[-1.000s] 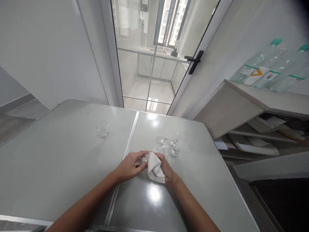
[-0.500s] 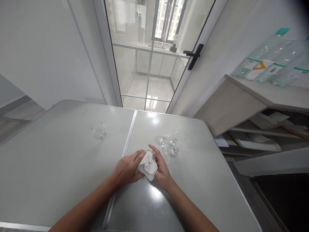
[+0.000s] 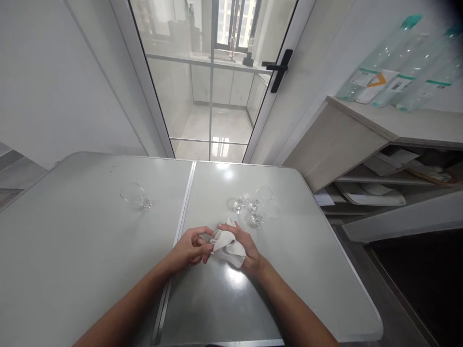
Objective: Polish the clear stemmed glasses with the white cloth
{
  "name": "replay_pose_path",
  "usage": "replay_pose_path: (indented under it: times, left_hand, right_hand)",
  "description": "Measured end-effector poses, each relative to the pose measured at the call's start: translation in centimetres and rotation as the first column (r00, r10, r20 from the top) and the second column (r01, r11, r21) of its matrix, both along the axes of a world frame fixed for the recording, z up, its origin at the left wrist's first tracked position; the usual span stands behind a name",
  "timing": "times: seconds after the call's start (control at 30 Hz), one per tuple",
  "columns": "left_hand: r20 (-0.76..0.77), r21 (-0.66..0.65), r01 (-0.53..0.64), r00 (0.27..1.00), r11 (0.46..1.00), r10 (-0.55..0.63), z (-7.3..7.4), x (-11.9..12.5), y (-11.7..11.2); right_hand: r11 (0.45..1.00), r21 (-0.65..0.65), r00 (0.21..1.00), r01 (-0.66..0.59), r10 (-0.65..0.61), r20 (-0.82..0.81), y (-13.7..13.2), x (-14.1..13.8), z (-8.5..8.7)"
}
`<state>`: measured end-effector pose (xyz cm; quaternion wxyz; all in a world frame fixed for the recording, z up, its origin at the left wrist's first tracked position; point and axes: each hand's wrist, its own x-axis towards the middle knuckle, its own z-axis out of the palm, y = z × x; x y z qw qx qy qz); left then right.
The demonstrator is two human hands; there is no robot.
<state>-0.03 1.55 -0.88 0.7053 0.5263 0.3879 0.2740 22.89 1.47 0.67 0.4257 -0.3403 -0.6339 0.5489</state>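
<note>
A crumpled white cloth point(image 3: 231, 249) is bunched between my two hands, just above the near middle of the table. My right hand point(image 3: 249, 246) is closed around the cloth from the right, with its fingers over the top. On the cloth's left edge, my left hand point(image 3: 193, 246) has its fingers curled and its thumb against the cloth. What lies inside that grip is mostly hidden. Beyond my right hand, clear stemmed glasses point(image 3: 255, 220) stand in a small cluster. Another clear stemmed glass point(image 3: 146, 205) stands apart, on the left half of the table.
The pale, glossy table point(image 3: 90, 270) has a metal seam point(image 3: 186, 197) running across it. Behind it is a glass door point(image 3: 195, 120) with a black handle point(image 3: 281, 70). At right, a wooden shelf unit point(image 3: 347, 140) carries several clear plastic bottles point(image 3: 379, 77).
My left hand has shifted left on the cloth, its fingers now curled at the edge. My right hand has turned over the cloth, which is more spread out. The view has moved slightly.
</note>
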Motion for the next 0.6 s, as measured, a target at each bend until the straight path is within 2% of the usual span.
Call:
replay_pose_path:
  times: [0.07, 0.1, 0.17, 0.27, 0.33, 0.37, 0.4, 0.43, 0.47, 0.53, 0.57, 0.6]
  left_hand:
    - [-0.034, 0.007, -0.016, 0.999, 1.000, 0.017, 0.4, -0.2, 0.4]
    - [-0.081, 0.058, -0.054, 0.995, 0.997, 0.058, 0.5, -0.1, 0.4]
    - [-0.212, 0.253, -0.127, 0.960, 0.959, 0.183, 0.3, 0.1, 0.2]
    - [-0.389, 0.593, -0.086, 0.840, 0.801, 0.378, -0.6, 0.6, -0.6]
    - [-0.418, 0.701, -0.051, 0.779, 0.712, 0.467, -1.1, 0.9, -1.1]
    - [-0.406, 0.715, -0.071, 0.769, 0.696, 0.495, -1.2, 0.9, -1.2]
    - [-0.381, 0.696, -0.117, 0.776, 0.709, 0.503, -1.2, 0.9, -1.3]
    - [-0.351, 0.632, -0.177, 0.803, 0.754, 0.482, -1.1, 0.8, -1.2]
    - [-0.309, 0.518, -0.232, 0.846, 0.823, 0.434, -0.9, 0.7, -1.0]
    - [-0.175, 0.173, -0.258, 0.942, 0.950, 0.288, -0.4, 0.5, -0.5]
    - [-0.088, 0.000, -0.225, 0.971, 0.974, 0.224, -0.1, 0.4, -0.3]
    - [-0.006, -0.136, -0.185, 0.983, 0.973, 0.186, 0.1, 0.3, 0.0]
  right_hand:
    - [1.000, 0.001, 0.999, 0.025, -0.025, 0.024, 0.1, -0.2, -0.1]
    - [0.998, -0.026, 0.998, 0.057, -0.057, 0.007, 0.3, -0.4, -0.2]
    - [0.982, -0.112, 0.986, 0.154, -0.160, -0.047, 0.7, -1.1, -0.7]
    - [0.928, -0.247, 0.940, 0.279, -0.316, -0.126, 1.4, -2.0, -1.5]
    - [0.904, -0.312, 0.920, 0.291, -0.354, -0.167, 1.7, -2.2, -1.8]
    - [0.902, -0.324, 0.919, 0.286, -0.354, -0.174, 1.7, -2.2, -1.7]
    - [0.905, -0.320, 0.923, 0.280, -0.345, -0.168, 1.6, -2.1, -1.5]
    - [0.914, -0.306, 0.933, 0.267, -0.325, -0.156, 1.5, -2.0, -1.2]
    - [0.925, -0.286, 0.945, 0.249, -0.297, -0.139, 1.3, -1.7, -0.8]
    - [0.953, -0.252, 0.972, 0.170, -0.205, -0.118, 0.9, -1.1, -0.1]
    - [0.962, -0.234, 0.979, 0.137, -0.168, -0.118, 0.7, -0.8, 0.2]
    - [0.971, -0.209, 0.982, 0.119, -0.146, -0.117, 0.6, -0.6, 0.3]
